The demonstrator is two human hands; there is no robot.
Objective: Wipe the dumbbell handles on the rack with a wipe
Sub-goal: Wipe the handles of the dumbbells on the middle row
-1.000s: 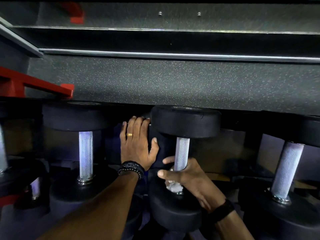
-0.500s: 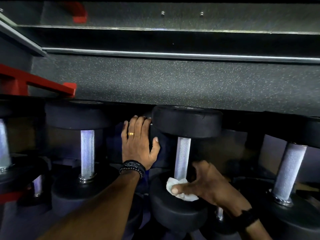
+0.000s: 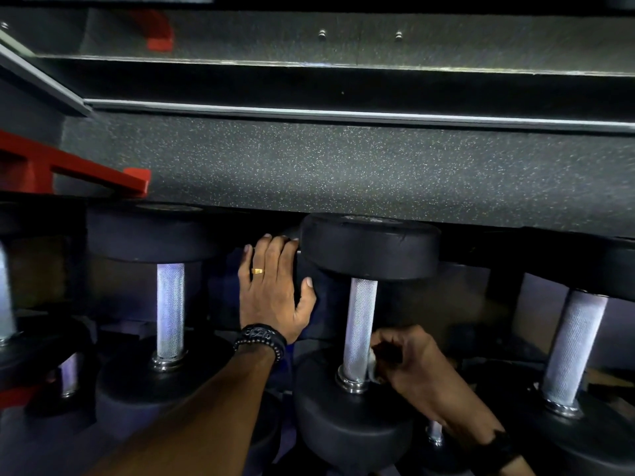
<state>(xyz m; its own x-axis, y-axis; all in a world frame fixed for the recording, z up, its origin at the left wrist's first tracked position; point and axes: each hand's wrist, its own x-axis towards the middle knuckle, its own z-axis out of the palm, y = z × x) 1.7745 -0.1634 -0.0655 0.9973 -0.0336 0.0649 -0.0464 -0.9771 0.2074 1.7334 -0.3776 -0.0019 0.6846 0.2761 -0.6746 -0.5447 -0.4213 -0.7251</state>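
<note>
Three dumbbells show full handles on the rack (image 3: 481, 269), and the middle dumbbell (image 3: 369, 249) is the one being worked on. Its knurled metal handle (image 3: 360, 324) runs between a black upper head and a black lower head (image 3: 350, 427). A white wipe (image 3: 372, 371) is pressed against the right side of that handle, low down near the chrome collar; only a small scrap of it shows. The right hand (image 3: 409, 359) has its fingers curled round the wipe and holds it to the handle. The left hand (image 3: 271, 293) lies flat with straight fingers against a dark part of the rack just left of the same dumbbell, thumb spread toward the handle; it wears a gold ring, and black bracelets (image 3: 261, 340) sit at the wrist.

To the left stands another dumbbell (image 3: 170, 310), and to the right a third dumbbell (image 3: 572, 348), tilted slightly. Beyond the rack lies speckled dark flooring (image 3: 343, 166), with a red metal frame (image 3: 68, 170) at the left.
</note>
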